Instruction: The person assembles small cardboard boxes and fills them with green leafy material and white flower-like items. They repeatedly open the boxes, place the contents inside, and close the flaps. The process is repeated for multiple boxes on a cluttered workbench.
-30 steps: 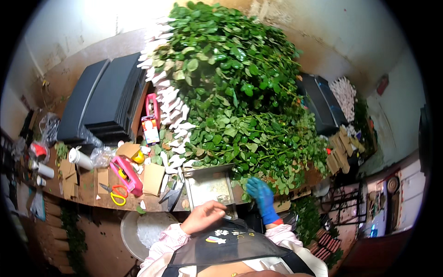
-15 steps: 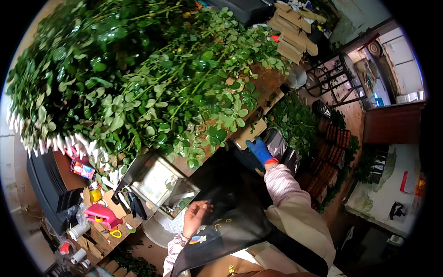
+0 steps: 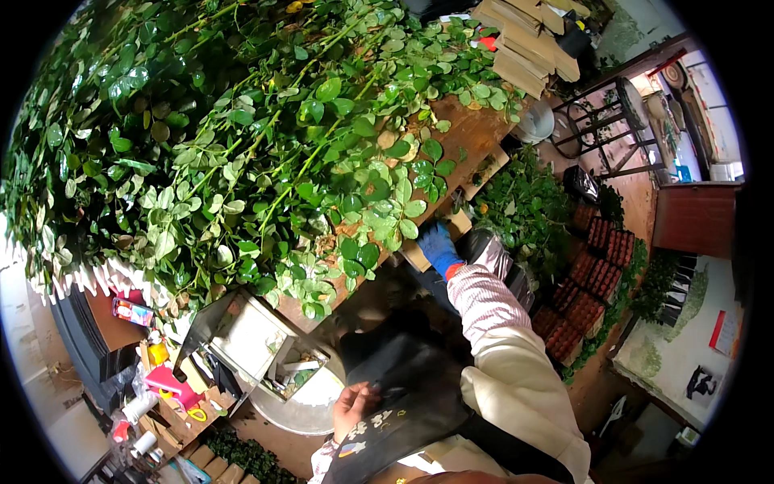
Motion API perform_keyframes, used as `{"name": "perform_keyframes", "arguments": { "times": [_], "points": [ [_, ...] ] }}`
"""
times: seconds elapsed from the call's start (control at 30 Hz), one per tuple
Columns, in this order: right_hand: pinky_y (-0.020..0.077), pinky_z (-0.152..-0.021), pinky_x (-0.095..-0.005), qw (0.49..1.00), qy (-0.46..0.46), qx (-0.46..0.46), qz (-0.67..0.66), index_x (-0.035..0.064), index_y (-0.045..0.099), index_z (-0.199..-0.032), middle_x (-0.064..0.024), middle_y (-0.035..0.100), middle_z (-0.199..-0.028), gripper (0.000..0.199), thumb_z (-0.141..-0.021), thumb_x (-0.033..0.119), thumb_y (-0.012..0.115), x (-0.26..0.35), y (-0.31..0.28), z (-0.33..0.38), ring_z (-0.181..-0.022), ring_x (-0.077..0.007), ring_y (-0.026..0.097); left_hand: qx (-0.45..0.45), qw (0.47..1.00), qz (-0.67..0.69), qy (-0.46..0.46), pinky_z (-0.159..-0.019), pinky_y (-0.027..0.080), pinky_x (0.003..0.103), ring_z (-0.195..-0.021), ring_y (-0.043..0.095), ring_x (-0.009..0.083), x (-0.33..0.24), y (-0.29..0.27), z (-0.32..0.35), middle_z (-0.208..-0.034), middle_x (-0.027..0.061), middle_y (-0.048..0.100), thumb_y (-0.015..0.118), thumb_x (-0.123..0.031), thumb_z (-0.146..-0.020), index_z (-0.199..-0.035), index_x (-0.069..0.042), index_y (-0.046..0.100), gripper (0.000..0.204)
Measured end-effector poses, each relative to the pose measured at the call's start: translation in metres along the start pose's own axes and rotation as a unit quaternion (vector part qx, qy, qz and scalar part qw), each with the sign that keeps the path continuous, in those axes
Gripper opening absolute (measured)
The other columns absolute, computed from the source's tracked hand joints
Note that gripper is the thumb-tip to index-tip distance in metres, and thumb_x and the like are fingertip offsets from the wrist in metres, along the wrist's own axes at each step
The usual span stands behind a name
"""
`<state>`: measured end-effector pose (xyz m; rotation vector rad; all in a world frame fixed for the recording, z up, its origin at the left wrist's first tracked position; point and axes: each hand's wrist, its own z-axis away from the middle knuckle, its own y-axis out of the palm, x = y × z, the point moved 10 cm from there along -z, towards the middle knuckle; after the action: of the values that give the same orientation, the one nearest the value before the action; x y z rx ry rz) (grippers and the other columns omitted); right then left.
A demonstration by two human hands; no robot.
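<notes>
My right hand (image 3: 439,249), in a blue glove with an orange-red cuff, reaches below the right edge of the wooden table (image 3: 470,133). Its fingers look stretched out over a piece of brown cardboard (image 3: 459,223); the tips are partly lost in shade. Bare and with fingers curled in, my left hand (image 3: 353,406) hangs in front of the dark apron (image 3: 403,347), and nothing shows in it. A big heap of leafy green stems (image 3: 242,161) covers the table, with white wrapped ends (image 3: 93,278) at the far left.
Left of my legs stand a glass-sided metal box (image 3: 254,339) and a round grey basin (image 3: 310,407). A pink tape dispenser (image 3: 173,385) lies on a cluttered bench. Cardboard sheets (image 3: 524,52) are stacked at the back; leafy bundles (image 3: 524,194) and brown packs (image 3: 597,250) stand on the right.
My right hand has slid left across the cardboard, farther in under the table edge. My left hand has dropped lower against the apron. The whole view has shifted slightly.
</notes>
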<state>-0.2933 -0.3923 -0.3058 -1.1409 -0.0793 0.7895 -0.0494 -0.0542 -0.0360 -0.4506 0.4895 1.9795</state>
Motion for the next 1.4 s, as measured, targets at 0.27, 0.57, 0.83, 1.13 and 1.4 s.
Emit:
{"name": "perform_keyframes", "arguments": {
  "times": [0.27, 0.57, 0.83, 1.13, 1.4],
  "points": [
    [0.0494, -0.073, -0.0452, 0.983, -0.127, -0.107, -0.073, 0.0216, 0.073, -0.089, -0.0004, 0.071, -0.088, 0.015, -0.091, 0.022, 0.057, -0.062, -0.051, 0.040, -0.085, -0.0231, 0.071, 0.096, 0.993, 0.007, 0.064, -0.076, 0.054, 0.026, -0.083, 0.066, 0.0121, -0.016, 0.030, -0.015, -0.103, 0.0092, 0.072, 0.060, -0.015, -0.104, -0.121, 0.000, 0.061, 0.022],
    [0.0579, -0.076, -0.0471, 0.972, -0.023, 0.109, -0.207, 0.0175, 0.077, -0.100, -0.0100, 0.076, -0.101, 0.022, -0.091, 0.031, 0.062, -0.156, -0.190, 0.193, -0.095, -0.0333, 0.073, 0.224, 0.959, -0.126, 0.118, -0.085, 0.054, 0.030, -0.095, 0.065, 0.0147, -0.047, 0.092, -0.055, -0.112, 0.0100, 0.070, 0.063, -0.032, -0.103, -0.129, 0.002, 0.056, 0.044],
    [0.0551, -0.060, -0.0417, 0.850, -0.198, -0.155, -0.462, 0.0127, 0.069, -0.099, -0.0115, 0.068, -0.082, 0.019, -0.092, 0.031, 0.069, -0.101, -0.385, 0.438, -0.069, -0.0323, 0.068, 0.436, 0.889, -0.128, -0.051, -0.099, 0.053, 0.042, -0.121, 0.063, 0.0284, -0.087, 0.310, -0.103, -0.140, 0.0158, 0.059, 0.069, -0.051, -0.093, -0.145, 0.004, 0.048, 0.078],
    [0.0448, -0.108, -0.0408, 0.784, 0.082, -0.284, -0.545, 0.0023, 0.047, -0.148, -0.0195, 0.057, -0.142, 0.071, -0.089, 0.028, 0.077, -0.217, -0.368, 0.460, -0.127, -0.0289, 0.058, 0.370, 0.438, -0.561, 0.597, -0.095, 0.053, 0.042, -0.111, 0.066, 0.0369, -0.278, 0.459, 0.067, -0.120, 0.0255, 0.068, 0.070, -0.015, -0.086, -0.162, -0.012, 0.018, 0.093],
    [0.0211, -0.124, -0.0434, 0.679, 0.096, -0.508, -0.521, 0.0115, 0.012, -0.164, -0.0154, 0.023, -0.167, 0.107, -0.084, 0.020, 0.083, -0.391, -0.378, 0.444, -0.154, -0.0311, 0.023, 0.247, 0.296, -0.735, 0.558, -0.060, 0.052, 0.046, -0.058, 0.063, 0.0316, -0.350, 0.315, 0.199, -0.069, 0.0166, 0.060, 0.057, 0.007, -0.079, -0.162, -0.039, 0.023, 0.101]
  ]
}}
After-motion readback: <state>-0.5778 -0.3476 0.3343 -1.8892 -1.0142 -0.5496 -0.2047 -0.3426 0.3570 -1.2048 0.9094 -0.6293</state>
